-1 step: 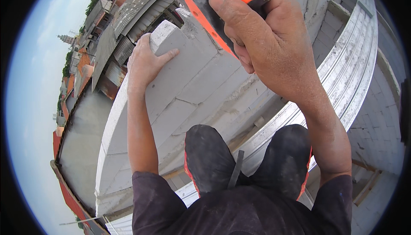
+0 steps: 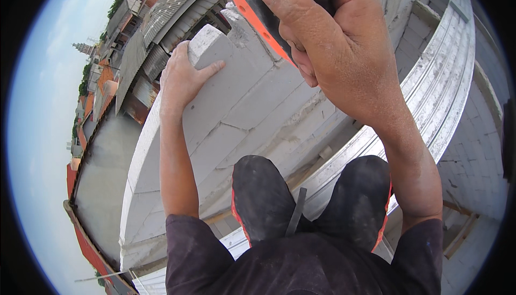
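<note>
My right hand (image 2: 344, 53) is closed round the orange-and-black handle (image 2: 250, 10) of a hand tool, with a bit of grey blade showing at the top edge; the rest of the blade is out of sight. My left hand (image 2: 180, 77) grips the top edge of a pale lightweight block (image 2: 209, 47) at the end of a block wall (image 2: 215, 144), thumb on the face and fingers over the edge. The block's top beside the tool is rough and chipped.
My knees (image 2: 260, 198) are over ribbed metal sheeting (image 2: 430, 90) that curves along the right. Block walls and timber (image 2: 462, 233) lie lower right. Beyond the wall at the left are a drop, a grey roof (image 2: 102, 176), tin and tiled roofs, trees and sky.
My right hand and the orange handle have moved slightly up and to the left. My left hand stays on the block.
</note>
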Demonstrator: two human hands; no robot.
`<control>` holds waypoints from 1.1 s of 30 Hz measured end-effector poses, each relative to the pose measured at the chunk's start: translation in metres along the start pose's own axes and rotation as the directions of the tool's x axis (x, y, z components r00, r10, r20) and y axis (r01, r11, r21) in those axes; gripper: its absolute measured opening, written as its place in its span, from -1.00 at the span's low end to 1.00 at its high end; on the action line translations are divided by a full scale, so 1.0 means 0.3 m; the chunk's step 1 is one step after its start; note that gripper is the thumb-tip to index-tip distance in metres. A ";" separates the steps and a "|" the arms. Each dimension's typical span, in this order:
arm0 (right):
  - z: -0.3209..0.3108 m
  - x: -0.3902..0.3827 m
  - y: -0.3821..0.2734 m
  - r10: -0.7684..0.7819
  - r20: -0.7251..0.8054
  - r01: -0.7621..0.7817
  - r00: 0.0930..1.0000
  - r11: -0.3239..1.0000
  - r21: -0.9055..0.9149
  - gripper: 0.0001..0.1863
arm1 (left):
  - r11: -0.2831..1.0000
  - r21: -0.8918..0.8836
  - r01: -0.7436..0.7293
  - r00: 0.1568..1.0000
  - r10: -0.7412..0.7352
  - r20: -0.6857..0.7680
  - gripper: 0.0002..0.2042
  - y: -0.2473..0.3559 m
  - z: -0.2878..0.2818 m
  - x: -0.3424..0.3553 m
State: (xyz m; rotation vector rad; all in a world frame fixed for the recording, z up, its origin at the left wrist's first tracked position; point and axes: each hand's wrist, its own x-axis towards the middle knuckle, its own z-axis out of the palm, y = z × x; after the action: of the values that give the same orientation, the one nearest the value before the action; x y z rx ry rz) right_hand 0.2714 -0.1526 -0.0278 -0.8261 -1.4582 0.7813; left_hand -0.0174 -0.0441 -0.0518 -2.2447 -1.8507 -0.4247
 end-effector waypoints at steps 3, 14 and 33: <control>0.016 0.016 0.069 0.014 0.025 -0.011 1.000 0.989 -0.148 -0.69 | 1.000 0.006 0.007 1.000 -0.007 0.006 0.00 0.023 -0.001 0.017; 0.080 -0.003 0.048 -0.183 -0.027 0.176 0.983 0.972 -0.156 -0.65 | 0.999 -0.048 -0.024 1.000 0.023 -0.014 0.00 -0.008 0.002 0.007; 0.068 -0.010 0.102 0.182 0.107 -0.143 0.977 0.942 -0.304 -0.64 | 1.000 -0.020 0.004 0.999 -0.003 0.042 0.01 0.024 -0.032 -0.001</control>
State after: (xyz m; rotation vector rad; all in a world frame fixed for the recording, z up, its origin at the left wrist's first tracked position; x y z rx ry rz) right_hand 0.2523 -0.1391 -0.0563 -1.1524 -1.6670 0.7631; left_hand -0.0112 -0.0489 -0.0426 -2.2810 -1.8795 -0.4018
